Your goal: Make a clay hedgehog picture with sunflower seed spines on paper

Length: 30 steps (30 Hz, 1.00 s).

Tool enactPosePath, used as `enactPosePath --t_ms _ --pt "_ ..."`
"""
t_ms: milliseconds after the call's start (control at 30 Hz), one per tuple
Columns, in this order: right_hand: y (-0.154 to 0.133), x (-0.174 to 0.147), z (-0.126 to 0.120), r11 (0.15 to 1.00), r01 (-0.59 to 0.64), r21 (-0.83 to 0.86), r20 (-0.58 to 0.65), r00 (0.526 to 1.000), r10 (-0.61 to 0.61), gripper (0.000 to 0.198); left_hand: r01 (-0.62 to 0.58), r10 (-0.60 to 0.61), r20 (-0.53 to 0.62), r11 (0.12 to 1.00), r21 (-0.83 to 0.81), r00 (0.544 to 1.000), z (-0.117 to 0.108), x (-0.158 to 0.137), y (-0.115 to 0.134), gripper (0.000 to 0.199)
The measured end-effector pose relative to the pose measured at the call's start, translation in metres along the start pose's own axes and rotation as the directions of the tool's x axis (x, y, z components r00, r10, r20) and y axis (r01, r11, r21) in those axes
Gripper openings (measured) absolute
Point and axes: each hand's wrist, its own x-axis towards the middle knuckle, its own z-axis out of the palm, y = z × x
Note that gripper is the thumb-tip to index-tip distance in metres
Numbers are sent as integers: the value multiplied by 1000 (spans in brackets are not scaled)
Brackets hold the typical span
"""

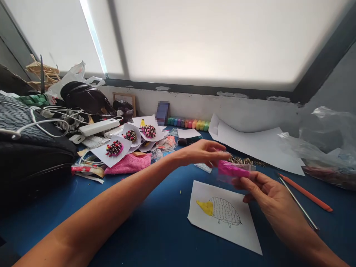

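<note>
My right hand (264,189) pinches a small clear plastic bag of magenta modelling clay (233,170) between thumb and fingers. My left hand (207,152) is at the bag's upper left corner, its fingers stretched out and apart; whether a fingertip touches the bag I cannot tell. Below the bag lies a white sheet with a hedgehog drawing (225,211). The drawing's head is covered in yellow, while its body shows only short pen strokes. A small pile of striped seed-like pieces (241,160) lies behind the bag, partly hidden by it.
An orange pencil-like stick (306,193) and a thin metallic rod (299,204) lie at the right. Several finished spiky hedgehogs (114,148) on paper, a pink cloth (129,164) and a black bag (33,148) crowd the left. Coloured clay packs (189,123) line the wall.
</note>
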Motion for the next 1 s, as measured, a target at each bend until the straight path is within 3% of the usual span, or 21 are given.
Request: enactPosePath --t_ms 67,133,300,533,667,867,1000 --pt "-3 -2 1 1000 14 13 20 1000 -14 57 31 -20 116 995 -98 993 4 -1 4 39" --pt "-6 -4 0 999 32 34 31 999 -33 55 51 -23 161 984 -172 987 6 -2 5 43" --pt "-8 -5 -4 992 59 108 37 997 -63 57 63 -24 152 965 -256 988 1 -7 6 60" --pt "-13 -7 -6 991 58 117 136 988 -74 55 92 -64 117 965 -245 991 6 -24 11 41" --pt "-18 -13 -4 987 59 150 251 963 -95 47 103 -77 124 970 -220 989 12 -35 14 32" --pt "-19 -20 4 980 49 193 334 936 -113 41 63 -63 4 989 -134 998 20 -47 15 16" --pt "-20 -24 8 978 77 195 303 943 -135 42 19 -21 -115 1000 -25 993 23 -49 20 14"
